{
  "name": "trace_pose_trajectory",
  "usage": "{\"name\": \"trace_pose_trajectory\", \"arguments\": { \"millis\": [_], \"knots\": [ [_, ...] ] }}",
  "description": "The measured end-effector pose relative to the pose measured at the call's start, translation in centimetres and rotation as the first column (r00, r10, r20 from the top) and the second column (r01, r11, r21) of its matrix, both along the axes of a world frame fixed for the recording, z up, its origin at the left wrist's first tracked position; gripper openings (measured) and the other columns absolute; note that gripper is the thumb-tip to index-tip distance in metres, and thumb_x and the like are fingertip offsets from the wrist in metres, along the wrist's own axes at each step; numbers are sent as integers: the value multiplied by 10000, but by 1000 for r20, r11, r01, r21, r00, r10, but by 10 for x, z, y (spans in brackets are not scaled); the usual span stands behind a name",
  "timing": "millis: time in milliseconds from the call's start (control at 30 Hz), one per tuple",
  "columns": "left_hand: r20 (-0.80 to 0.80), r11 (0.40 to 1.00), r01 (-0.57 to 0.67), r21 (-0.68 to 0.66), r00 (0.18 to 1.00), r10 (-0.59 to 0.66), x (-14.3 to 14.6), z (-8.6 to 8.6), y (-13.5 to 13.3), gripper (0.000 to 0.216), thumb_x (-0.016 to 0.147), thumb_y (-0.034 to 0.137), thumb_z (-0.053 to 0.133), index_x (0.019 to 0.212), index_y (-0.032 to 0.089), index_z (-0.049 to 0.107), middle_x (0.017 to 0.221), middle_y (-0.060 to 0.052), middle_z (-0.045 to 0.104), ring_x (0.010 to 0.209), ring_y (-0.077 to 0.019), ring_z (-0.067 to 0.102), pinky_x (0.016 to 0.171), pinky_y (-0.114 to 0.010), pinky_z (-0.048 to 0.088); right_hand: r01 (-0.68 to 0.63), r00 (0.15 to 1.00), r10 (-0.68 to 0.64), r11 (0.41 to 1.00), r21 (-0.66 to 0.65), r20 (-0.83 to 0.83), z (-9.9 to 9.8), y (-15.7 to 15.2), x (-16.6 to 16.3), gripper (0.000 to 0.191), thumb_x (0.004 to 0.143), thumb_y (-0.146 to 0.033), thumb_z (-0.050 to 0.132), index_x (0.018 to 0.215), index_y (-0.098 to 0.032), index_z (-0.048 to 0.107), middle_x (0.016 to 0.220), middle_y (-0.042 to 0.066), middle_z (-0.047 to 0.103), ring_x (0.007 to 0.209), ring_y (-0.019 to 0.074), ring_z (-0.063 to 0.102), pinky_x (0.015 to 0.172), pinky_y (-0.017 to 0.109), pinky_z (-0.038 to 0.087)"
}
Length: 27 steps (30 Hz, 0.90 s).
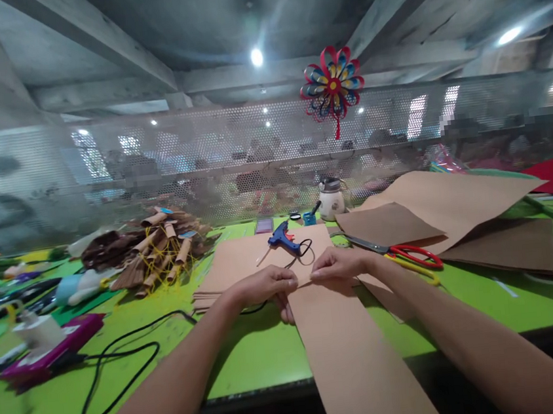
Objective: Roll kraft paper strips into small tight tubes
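Note:
A long strip of brown kraft paper (351, 350) runs from the middle of the green table down over its front edge. At its far end my left hand (268, 287) pinches the left corner, thumb on top and fingers below. My right hand (336, 264) grips the same end at the right, its fingertips pressed together on the edge. Just beyond both hands lies a stack of brown paper sheets (228, 265). A blue glue gun (281, 236) rests on that stack. To the right of my right hand are scissors (413, 258) with red and yellow handles.
A bundle of rolled brown paper pieces (163, 255) with yellow strings lies at the left. Nearer stands a purple power strip (54, 352) with a looping black cord (118, 349). Large brown sheets (454, 205) spread at the right. A jar (331, 200) stands before the perforated metal screen (231, 152).

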State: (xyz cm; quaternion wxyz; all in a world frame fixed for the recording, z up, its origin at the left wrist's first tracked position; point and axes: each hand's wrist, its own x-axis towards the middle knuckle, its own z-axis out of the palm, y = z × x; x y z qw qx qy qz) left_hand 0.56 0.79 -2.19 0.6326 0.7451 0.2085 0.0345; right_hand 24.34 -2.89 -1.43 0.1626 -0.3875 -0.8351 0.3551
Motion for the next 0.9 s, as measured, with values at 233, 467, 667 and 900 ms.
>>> {"name": "trace_pose_trajectory", "arguments": {
  "millis": [233,467,667,900],
  "knots": [
    [18,934,-172,314,984,176,10,-3,-5,434,735,550,529,773,118,543,548,30,467,470,-83,450,461,-189,338,54,998,-58,990,133,28,1,-5,-14,317,806,-379,457,636,-122,533,528,-41,334,493,64,293,439,186,223],
    [107,751,-203,628,979,175,19,-4,-12,477,804,535,433,740,94,604,627,-3,520,563,-80,406,495,-175,297,55,998,-55,991,120,-1,-1,-7,-24,370,804,-415,469,571,-128,448,520,-44,277,480,57,250,413,191,181],
    [104,780,-160,605,987,121,9,4,-12,480,811,528,432,790,86,618,698,-22,576,609,-91,453,543,-173,335,66,995,-61,995,74,-74,-2,-6,-21,405,804,-475,469,614,-118,481,553,-35,316,508,59,276,439,186,204],
    [137,798,-210,565,978,160,7,7,-6,453,800,503,463,774,83,631,600,11,516,526,-63,380,487,-167,286,69,976,-67,998,4,-208,-2,-1,-12,427,790,-489,494,581,-119,453,539,-39,299,502,54,250,458,202,185]
  ]
}}
